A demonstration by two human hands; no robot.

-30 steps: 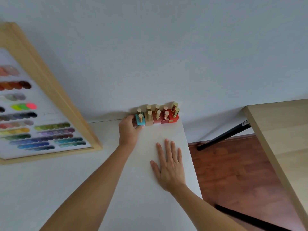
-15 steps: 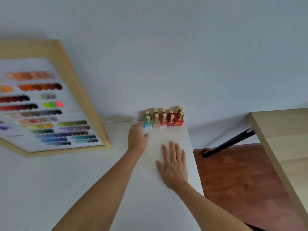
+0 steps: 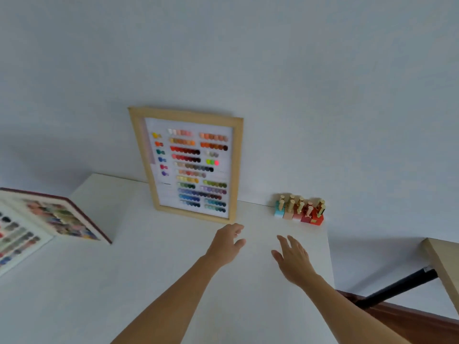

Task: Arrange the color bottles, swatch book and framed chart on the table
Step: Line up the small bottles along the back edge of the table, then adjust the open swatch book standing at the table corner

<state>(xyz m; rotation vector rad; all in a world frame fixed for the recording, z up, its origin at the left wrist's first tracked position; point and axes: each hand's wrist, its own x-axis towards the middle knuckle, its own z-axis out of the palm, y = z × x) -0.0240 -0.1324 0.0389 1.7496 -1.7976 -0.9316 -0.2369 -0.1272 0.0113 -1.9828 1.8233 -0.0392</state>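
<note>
Several small color bottles (image 3: 299, 209) with gold caps stand in a tight block at the white table's (image 3: 173, 281) far right corner, against the wall. The wood-framed color chart (image 3: 190, 165) leans upright against the wall at the back middle. An open swatch book (image 3: 37, 224) with a dark red cover lies at the left edge. My left hand (image 3: 227, 243) hovers just below the chart's lower right corner, fingers apart, holding nothing. My right hand (image 3: 294, 259) is raised slightly over the table, fingers spread, a short way in front of the bottles.
The table's right edge (image 3: 329, 259) drops to a reddish wood floor (image 3: 407, 324). A light wood tabletop (image 3: 444, 266) with a black leg (image 3: 397, 286) stands to the right. The grey-white wall runs behind everything.
My left hand has drawn back from the bottles, toward the chart's corner. My right hand has lifted off the table. The view has swung left, bringing the whole chart and the swatch book in.
</note>
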